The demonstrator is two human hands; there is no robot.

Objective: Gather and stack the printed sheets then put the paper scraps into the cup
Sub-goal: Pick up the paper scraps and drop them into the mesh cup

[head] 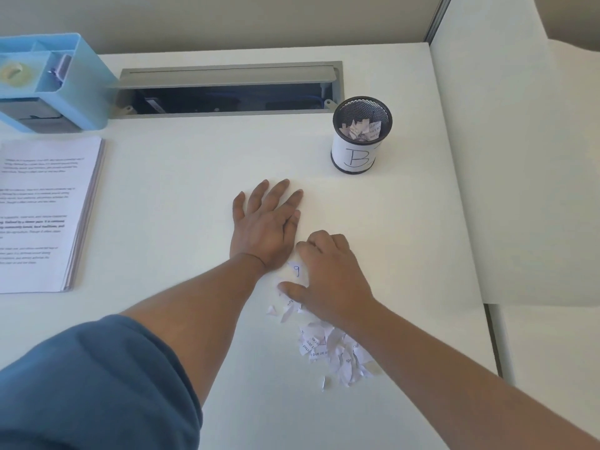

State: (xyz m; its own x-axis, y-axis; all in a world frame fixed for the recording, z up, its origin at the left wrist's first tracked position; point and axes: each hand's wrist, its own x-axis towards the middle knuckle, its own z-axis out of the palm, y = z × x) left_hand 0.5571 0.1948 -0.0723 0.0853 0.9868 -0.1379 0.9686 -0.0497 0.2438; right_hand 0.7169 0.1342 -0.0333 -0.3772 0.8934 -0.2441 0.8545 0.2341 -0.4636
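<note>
Sheets [42,212] lying stacked; cup [361,134] already holding scraps; right hand [328,277] curling over the remaining pile [334,349], left hand [266,222] resting flat beside it.

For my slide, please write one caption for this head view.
Both hands gather paper scraps near the mesh cup; printed sheets already stacked.

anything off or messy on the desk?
Yes. A loose pile of torn paper scraps lies on the white desk by the right hand, though some are already in the mesh cup. The printed sheets sit stacked at left. The cable hatch is open.
</note>
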